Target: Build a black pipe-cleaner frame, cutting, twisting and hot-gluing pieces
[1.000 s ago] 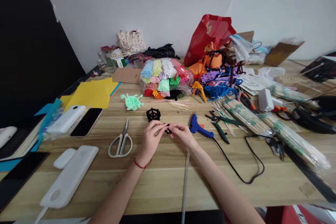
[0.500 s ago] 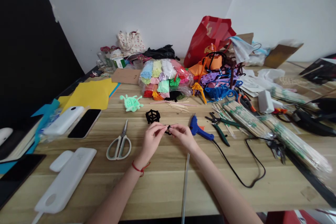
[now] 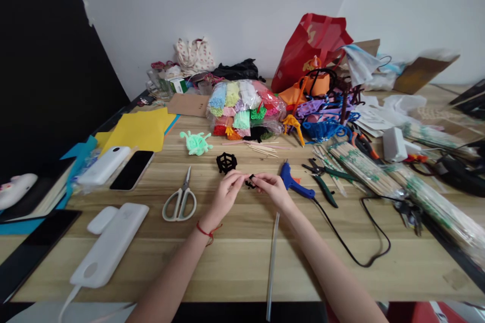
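Between my two hands, just above the middle of the table, is a small curled black pipe cleaner piece [image 3: 251, 181]. My right hand [image 3: 273, 191] pinches it from the right between thumb and fingers. From the left, my left hand [image 3: 228, 193] is closed in a pinch with its fingertips at the piece's edge; the exact contact is partly hidden. Right behind my left fingers stands a black web-like frame [image 3: 226, 162], apparently of pipe cleaner. A blue glue gun [image 3: 293, 181] lies close to my right hand, and white-handled scissors [image 3: 179, 203] lie left of my left hand.
A clear glue stick [image 3: 272, 267] lies between my forearms. Behind are a green pipe cleaner figure [image 3: 197, 143] and bagged pipe cleaners [image 3: 242, 111]. Green-handled pliers [image 3: 324, 189] and bundled sticks [image 3: 366, 169] are on the right; a phone [image 3: 132, 170] and white power bank [image 3: 111, 245] left.
The camera view has shifted, so most things appear farther right. My left fingertips have shifted slightly against the small black piece, which stays in my right hand.
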Demonstrator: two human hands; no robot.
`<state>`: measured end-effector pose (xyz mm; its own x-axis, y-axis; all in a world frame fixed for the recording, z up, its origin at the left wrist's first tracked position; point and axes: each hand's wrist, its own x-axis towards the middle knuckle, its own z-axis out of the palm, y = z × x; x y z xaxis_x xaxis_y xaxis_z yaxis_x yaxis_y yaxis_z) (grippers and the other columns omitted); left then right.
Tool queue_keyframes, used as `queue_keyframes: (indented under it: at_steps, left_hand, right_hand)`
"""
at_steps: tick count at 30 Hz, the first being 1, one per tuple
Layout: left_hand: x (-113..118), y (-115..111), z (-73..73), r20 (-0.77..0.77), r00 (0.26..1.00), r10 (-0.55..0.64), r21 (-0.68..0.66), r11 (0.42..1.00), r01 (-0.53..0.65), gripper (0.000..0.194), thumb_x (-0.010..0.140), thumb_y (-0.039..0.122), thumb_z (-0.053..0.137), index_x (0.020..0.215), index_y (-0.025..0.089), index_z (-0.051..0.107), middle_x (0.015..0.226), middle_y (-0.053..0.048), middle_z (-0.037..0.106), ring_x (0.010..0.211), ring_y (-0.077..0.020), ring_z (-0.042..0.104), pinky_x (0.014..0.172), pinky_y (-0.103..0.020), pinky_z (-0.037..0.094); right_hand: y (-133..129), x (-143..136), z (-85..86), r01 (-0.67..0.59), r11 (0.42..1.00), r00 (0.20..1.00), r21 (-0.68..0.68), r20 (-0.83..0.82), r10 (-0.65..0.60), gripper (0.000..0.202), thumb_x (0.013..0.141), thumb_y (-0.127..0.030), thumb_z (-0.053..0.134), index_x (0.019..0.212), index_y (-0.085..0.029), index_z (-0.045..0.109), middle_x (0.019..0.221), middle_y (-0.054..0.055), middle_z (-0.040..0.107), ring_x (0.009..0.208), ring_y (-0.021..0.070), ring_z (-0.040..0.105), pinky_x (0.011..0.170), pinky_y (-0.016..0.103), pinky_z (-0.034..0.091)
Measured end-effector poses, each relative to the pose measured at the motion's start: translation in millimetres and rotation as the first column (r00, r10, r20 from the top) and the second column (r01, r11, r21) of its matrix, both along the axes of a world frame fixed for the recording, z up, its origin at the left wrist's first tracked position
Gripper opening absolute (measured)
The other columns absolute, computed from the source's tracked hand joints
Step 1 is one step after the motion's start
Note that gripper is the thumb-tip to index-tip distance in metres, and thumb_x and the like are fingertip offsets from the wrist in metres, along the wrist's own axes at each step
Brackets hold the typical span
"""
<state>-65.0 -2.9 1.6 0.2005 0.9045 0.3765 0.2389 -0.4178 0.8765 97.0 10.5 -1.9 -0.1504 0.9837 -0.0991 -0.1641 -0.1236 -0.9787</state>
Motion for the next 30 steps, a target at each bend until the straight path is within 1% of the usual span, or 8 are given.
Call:
queue_keyframes:
  at_steps: [3, 6, 13, 17, 19, 26, 28, 30]
  left_hand:
    - [-1.0, 0.8, 0.0, 0.010, 1.000, 0.000, -0.091, 0.996, 0.001, 0.029, 0.093, 0.036, 0.036, 0.093, 0.017, 0.058, 0.087, -0.003, 0.056, 0.079, -0.0137, 0.052, 0.074, -0.026, 0.043]
    - [-3.6, -0.4, 1.3, -0.107, 0.993, -0.046, -0.110, 0.993, 0.034, 0.023, 0.094, 0.035, 0.034, 0.088, 0.018, 0.050, 0.083, -0.001, 0.052, 0.078, -0.0134, 0.049, 0.074, -0.025, 0.041]
    - [-10.9, 0.0, 5.7, -0.401, 0.908, -0.119, -0.034, 0.993, 0.115, 0.021, 0.094, 0.027, 0.031, 0.081, 0.019, 0.045, 0.082, -0.002, 0.052, 0.079, -0.0153, 0.049, 0.072, -0.027, 0.039]
    - [-11.2, 0.8, 7.0, -0.461, 0.881, -0.108, 0.012, 0.992, 0.127, 0.020, 0.093, 0.025, 0.033, 0.079, 0.019, 0.046, 0.081, -0.002, 0.053, 0.078, -0.0153, 0.049, 0.070, -0.027, 0.038]
    - [-10.2, 1.1, 5.3, -0.471, 0.878, -0.090, 0.020, 0.993, 0.113, 0.021, 0.093, 0.025, 0.033, 0.078, 0.019, 0.047, 0.079, -0.002, 0.054, 0.077, -0.0152, 0.050, 0.070, -0.027, 0.038]
    - [-4.3, 1.8, -4.5, -0.478, 0.878, 0.025, 0.060, 0.998, 0.004, 0.021, 0.092, 0.025, 0.036, 0.073, 0.019, 0.044, 0.074, -0.001, 0.055, 0.072, -0.0158, 0.050, 0.069, -0.029, 0.037]
    - [-4.3, 1.7, -4.3, -0.456, 0.890, 0.012, 0.046, 0.999, 0.010, 0.023, 0.093, 0.026, 0.034, 0.073, 0.020, 0.043, 0.074, -0.001, 0.054, 0.072, -0.0156, 0.050, 0.068, -0.029, 0.037]
    - [-5.9, 1.3, -2.2, -0.424, 0.905, -0.038, 0.021, 0.998, 0.051, 0.023, 0.094, 0.026, 0.031, 0.076, 0.020, 0.044, 0.075, -0.001, 0.053, 0.073, -0.0149, 0.050, 0.068, -0.028, 0.039]
  right_hand:
    - [-1.6, -0.7, -0.3, -0.076, 0.997, 0.996, 0.019, 0.039, 0.075, 0.026, 0.064, -0.039, 0.073, 0.074, -0.015, 0.070, 0.064, 0.001, 0.065, 0.051, 0.0088, 0.048, 0.051, 0.023, 0.037]
    - [-3.4, -3.1, -3.8, -0.138, 0.990, 0.984, 0.029, 0.116, 0.134, 0.028, 0.065, -0.040, 0.072, 0.077, -0.015, 0.070, 0.063, 0.002, 0.065, 0.050, 0.0092, 0.047, 0.049, 0.023, 0.035]
    - [-3.8, -5.8, -12.6, -0.182, 0.980, 0.957, 0.079, 0.241, 0.158, 0.027, 0.070, -0.040, 0.067, 0.078, -0.015, 0.067, 0.064, 0.001, 0.062, 0.053, 0.0097, 0.046, 0.051, 0.023, 0.033]
    - [-3.5, -3.3, -11.1, -0.348, 0.935, 0.916, 0.061, 0.235, 0.325, 0.030, 0.077, -0.044, 0.060, 0.078, -0.014, 0.064, 0.065, 0.000, 0.058, 0.051, 0.0085, 0.041, 0.049, 0.022, 0.030]
    - [-3.3, -3.3, -10.9, -0.398, 0.913, 0.898, 0.084, 0.237, 0.370, 0.031, 0.080, -0.044, 0.056, 0.077, -0.014, 0.062, 0.066, 0.000, 0.056, 0.054, 0.0092, 0.042, 0.052, 0.022, 0.031]
    - [-5.0, -11.5, -10.5, -0.308, 0.929, 0.932, 0.207, 0.261, 0.251, 0.028, 0.083, -0.040, 0.051, 0.072, -0.016, 0.059, 0.070, 0.001, 0.057, 0.067, 0.0133, 0.049, 0.067, 0.026, 0.038]
    - [-5.3, -12.5, -8.3, -0.283, 0.939, 0.946, 0.193, 0.215, 0.241, 0.027, 0.082, -0.040, 0.053, 0.071, -0.016, 0.059, 0.070, 0.001, 0.057, 0.068, 0.0132, 0.049, 0.068, 0.026, 0.038]
    - [-5.3, -11.4, -5.9, -0.271, 0.955, 0.956, 0.123, 0.147, 0.253, 0.025, 0.079, -0.039, 0.056, 0.069, -0.016, 0.060, 0.069, 0.001, 0.057, 0.066, 0.0123, 0.049, 0.064, 0.024, 0.036]
